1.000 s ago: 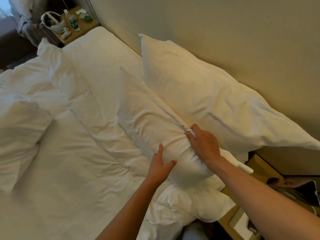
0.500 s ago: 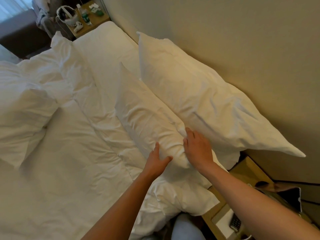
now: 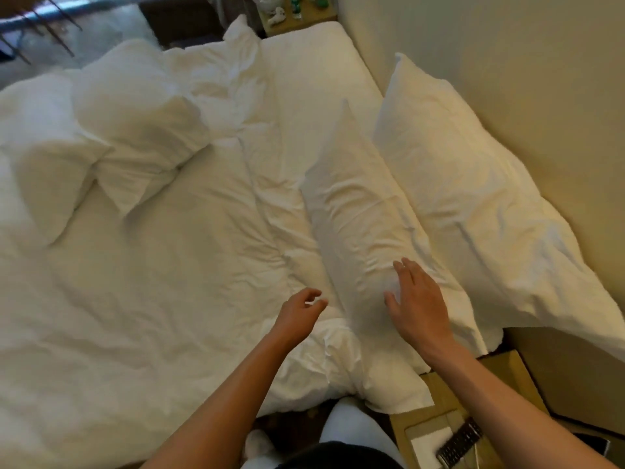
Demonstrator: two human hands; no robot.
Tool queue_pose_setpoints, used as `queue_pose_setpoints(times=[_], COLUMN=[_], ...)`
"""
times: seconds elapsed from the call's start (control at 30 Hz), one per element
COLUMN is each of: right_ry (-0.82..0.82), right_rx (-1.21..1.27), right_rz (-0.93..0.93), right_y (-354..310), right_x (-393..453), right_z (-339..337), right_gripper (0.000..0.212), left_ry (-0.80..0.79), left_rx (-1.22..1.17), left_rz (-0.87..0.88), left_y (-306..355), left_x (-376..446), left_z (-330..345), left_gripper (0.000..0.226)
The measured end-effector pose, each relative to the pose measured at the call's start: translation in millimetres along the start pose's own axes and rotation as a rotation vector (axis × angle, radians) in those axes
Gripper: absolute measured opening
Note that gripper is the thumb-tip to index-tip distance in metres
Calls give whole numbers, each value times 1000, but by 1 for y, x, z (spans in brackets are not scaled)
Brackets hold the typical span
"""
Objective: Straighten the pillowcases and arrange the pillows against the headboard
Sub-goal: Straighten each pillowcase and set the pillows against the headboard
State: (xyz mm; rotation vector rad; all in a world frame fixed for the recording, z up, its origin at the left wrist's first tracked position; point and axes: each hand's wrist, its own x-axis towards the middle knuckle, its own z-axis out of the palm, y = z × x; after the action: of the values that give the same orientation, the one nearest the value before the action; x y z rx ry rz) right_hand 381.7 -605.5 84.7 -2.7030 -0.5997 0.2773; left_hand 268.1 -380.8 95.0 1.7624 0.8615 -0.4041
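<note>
A white pillow (image 3: pixel 473 184) leans against the beige headboard wall (image 3: pixel 507 62) on the right. In front of it a second white pillow (image 3: pixel 358 211) lies lengthwise on the mattress, its case wrinkled. My right hand (image 3: pixel 417 299) rests flat on the near end of this front pillow, fingers spread, gripping nothing. My left hand (image 3: pixel 301 311) hovers just left of the pillow over the sheet, fingers loosely curled and holding nothing. Two more white pillows (image 3: pixel 135 130) lie further left on the bed.
A rumpled white duvet (image 3: pixel 118 299) covers the bed. A wooden nightstand (image 3: pixel 453 428) with a remote control (image 3: pixel 461 440) stands at the lower right. Another nightstand (image 3: pixel 297 11) with small items is at the bed's far side.
Both hands have let go of the front pillow's near end. My left hand drew away to the left; my right hand opened flat on it. The view has swung left.
</note>
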Motion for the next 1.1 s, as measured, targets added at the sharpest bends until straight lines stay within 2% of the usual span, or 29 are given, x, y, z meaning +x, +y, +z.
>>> queue_pose_setpoints(times=[0.2, 0.37, 0.63, 0.83, 0.97, 1.1], right_ry=[-310, -511, -789, -893, -963, -987], right_rx=[164, 152, 233, 272, 221, 144], right_rz=[-74, -331, -700, -840, -855, -857], right_y=[-116, -257, -505, -632, -676, -713], right_x=[-49, -124, -278, -359, -384, -393], right_z=[42, 100, 183, 220, 253, 293], right_gripper=[46, 39, 32, 21, 16, 12], left_ry=[252, 554, 894, 1008, 1062, 1081], left_rx=[-202, -404, -714, -925, -1008, -1073], left_rz=[-40, -116, -316, -489, -496, -433], left_y=[-108, -230, -406, -486, -522, -559], left_x=[-92, -204, -383, -455, -470, -472], left_z=[-90, -154, -190, -214, -250, -317], left_gripper=[30, 10, 11, 16, 17, 20])
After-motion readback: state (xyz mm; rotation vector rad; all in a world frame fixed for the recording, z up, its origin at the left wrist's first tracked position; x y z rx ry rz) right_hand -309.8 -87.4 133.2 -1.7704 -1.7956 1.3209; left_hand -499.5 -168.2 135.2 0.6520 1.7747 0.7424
